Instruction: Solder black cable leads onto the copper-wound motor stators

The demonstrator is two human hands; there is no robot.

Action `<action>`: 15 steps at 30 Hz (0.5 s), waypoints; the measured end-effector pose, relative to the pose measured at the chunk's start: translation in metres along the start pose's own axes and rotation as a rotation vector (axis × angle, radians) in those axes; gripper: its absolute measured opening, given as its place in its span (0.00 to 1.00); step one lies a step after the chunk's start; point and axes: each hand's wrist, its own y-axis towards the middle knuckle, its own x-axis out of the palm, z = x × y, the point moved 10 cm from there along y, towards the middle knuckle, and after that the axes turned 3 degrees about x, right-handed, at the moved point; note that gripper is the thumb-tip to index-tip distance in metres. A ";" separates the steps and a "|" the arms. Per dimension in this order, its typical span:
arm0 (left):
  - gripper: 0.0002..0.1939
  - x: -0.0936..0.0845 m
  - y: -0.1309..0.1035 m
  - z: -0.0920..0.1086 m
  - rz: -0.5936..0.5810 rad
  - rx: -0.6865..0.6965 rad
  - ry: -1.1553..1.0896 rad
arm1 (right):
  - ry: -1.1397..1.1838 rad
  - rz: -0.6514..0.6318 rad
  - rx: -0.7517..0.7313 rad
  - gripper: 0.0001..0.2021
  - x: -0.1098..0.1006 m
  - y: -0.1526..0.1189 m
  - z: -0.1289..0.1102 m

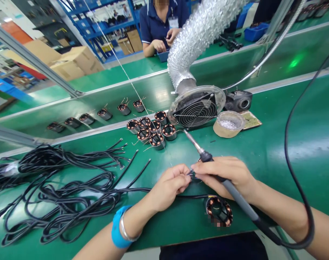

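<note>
My right hand (229, 177) is closed around a soldering iron (238, 200), its metal tip pointing up and away from me. The thumb and fingertips of that hand also meet at some thin wires. My left hand (171, 186) pinches the wires of a black cable (193, 196) against those fingertips; the exact joint is too small to make out. Below the right hand, a copper-wound motor stator (219, 211) lies on the green bench near its front edge, with the cable running up to it.
Several stators (157, 140) stand beyond my hands, with more along the ledge. Loose black cables (80, 195) cover the left side. A fan-fronted extractor (197, 112) with a silver duct stands behind a round tub (226, 126). Across the bench sits a co-worker (164, 25).
</note>
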 end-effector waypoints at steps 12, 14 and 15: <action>0.09 0.001 -0.012 0.032 0.055 0.138 0.582 | -0.023 -0.003 0.010 0.12 0.000 -0.001 -0.004; 0.10 0.001 -0.012 0.031 0.046 0.139 0.563 | -0.050 -0.037 0.022 0.12 0.002 -0.001 -0.004; 0.10 0.001 -0.011 0.029 0.041 0.136 0.536 | -0.052 -0.051 0.029 0.13 0.003 0.000 -0.004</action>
